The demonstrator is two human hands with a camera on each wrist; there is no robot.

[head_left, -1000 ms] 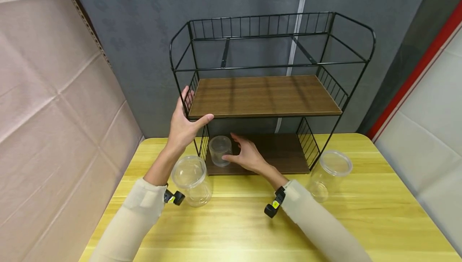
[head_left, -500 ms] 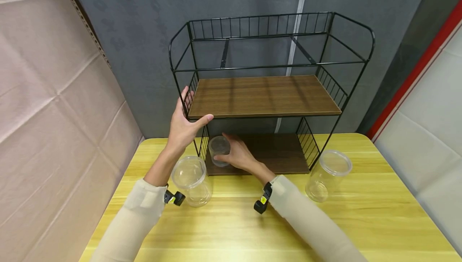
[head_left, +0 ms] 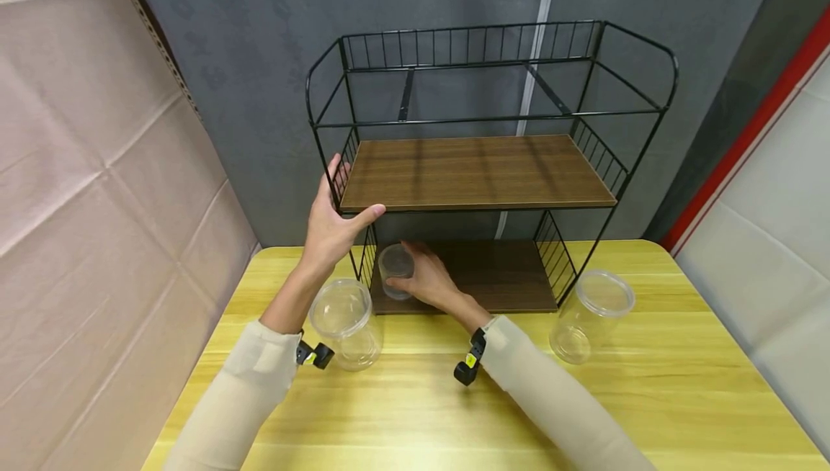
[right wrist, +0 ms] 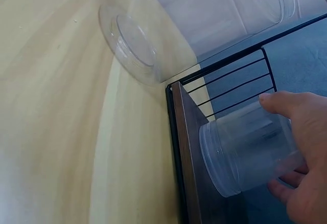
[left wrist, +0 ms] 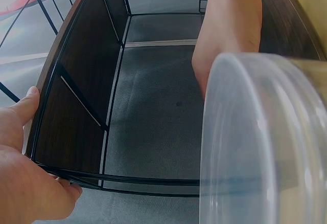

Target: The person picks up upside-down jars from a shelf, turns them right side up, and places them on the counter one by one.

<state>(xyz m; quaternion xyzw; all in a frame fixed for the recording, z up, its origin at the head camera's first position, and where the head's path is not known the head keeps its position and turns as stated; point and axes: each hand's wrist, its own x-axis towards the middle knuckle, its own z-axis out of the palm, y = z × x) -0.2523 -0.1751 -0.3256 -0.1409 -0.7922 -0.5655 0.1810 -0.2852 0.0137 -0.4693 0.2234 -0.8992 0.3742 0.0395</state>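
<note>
A small clear plastic jar (head_left: 392, 262) stands upright at the left end of the rack's lower shelf (head_left: 493, 276). My right hand (head_left: 426, 280) holds it from the right. In the right wrist view the thumb is on one side of the jar (right wrist: 250, 147) and the curled fingers are on the other, with its base against the dark board. My left hand (head_left: 329, 230) grips the black wire rack (head_left: 483, 209) at its left side. Its thumb lies over the front edge of the middle shelf (head_left: 476, 172), and its fingers reach behind the side wires.
On the yellow wood table (head_left: 415, 413), a larger clear lidded jar (head_left: 346, 327) stands in front of the rack's left corner, near my left forearm. Another clear lidded jar (head_left: 593, 312) is by the right corner. A grey curtain (head_left: 259, 96) hangs behind the rack.
My right hand has moved left, closing the gap and settling around the small jar. My left hand keeps its grip on the rack, and the two larger jars have not moved.
</note>
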